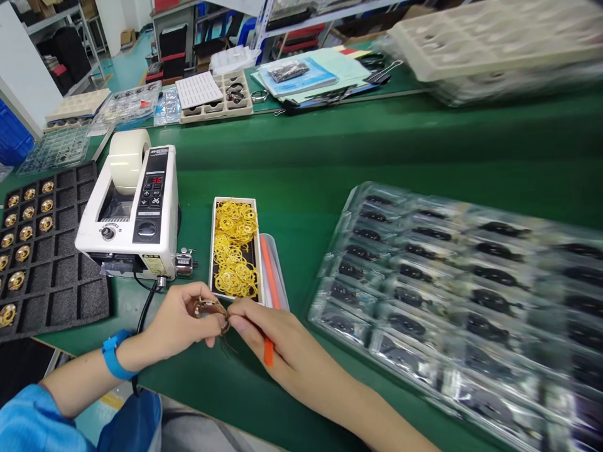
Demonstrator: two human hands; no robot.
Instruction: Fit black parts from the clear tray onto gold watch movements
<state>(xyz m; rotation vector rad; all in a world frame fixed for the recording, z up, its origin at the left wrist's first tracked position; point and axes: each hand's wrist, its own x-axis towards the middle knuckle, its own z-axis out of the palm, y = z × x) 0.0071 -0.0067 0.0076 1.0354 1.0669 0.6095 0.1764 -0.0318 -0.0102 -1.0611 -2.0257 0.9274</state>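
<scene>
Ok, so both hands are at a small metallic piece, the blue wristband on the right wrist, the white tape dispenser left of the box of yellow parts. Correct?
Not quite: the head view shows the blue wristband on the left wrist. The rest holds: left hand and right hand at the small metallic piece, white tape dispenser left of the box of yellow parts.

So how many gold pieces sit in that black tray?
13 gold pieces show in the black tray: three in the rightmost filled column, six in the next, four beyond that. The picture's left edge cuts the tray, so more may be hidden.
</scene>
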